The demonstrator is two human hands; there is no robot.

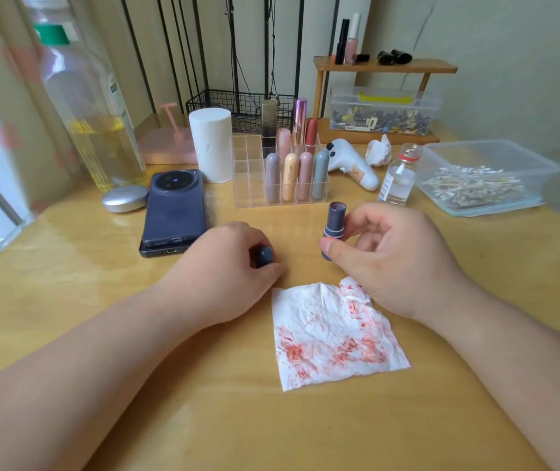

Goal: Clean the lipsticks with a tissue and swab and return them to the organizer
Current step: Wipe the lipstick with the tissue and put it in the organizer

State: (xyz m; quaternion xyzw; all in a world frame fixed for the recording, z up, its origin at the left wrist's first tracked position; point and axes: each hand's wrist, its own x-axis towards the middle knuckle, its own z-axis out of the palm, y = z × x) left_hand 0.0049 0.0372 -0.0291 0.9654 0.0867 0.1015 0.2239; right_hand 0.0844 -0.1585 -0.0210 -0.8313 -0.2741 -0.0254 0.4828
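phone [175,207], tissue roll [211,144] (behind), swab tub [489,178]

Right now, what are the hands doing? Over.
Left hand grips dark blue cap. Right hand holds uncapped blue lipstick. Stained tissue flat beside it. Nothing between lipstick and organizer.

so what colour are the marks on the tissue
Red-orange smears on the white tissue, clearest in the head view.

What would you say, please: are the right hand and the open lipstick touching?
Touching. The head view shows the right hand pinching the lipstick by its lower barrel between thumb and fingers, with no gap.
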